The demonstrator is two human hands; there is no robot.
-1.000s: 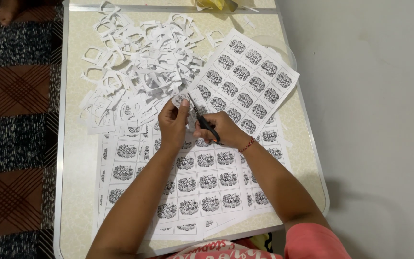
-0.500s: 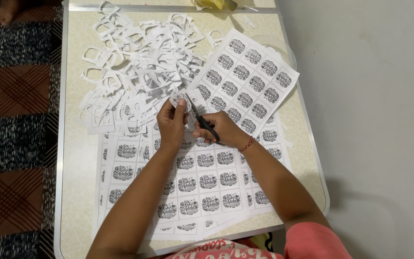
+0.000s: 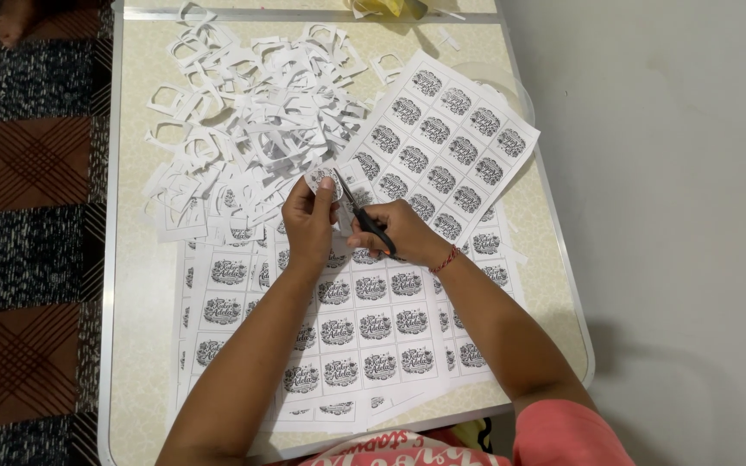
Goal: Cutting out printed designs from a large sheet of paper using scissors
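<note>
Black-handled scissors gripped in the right hand snip a rounded paper label pinched by the left hand.

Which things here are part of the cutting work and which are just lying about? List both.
In the work:
- left hand pinching a small printed label
- right hand working black scissors
- printed label sheets under the hands
- tilted label sheet
- pile of white paper offcuts

Lying about:
- yellow object at the table's far edge
- patterned rug beside the table
</note>
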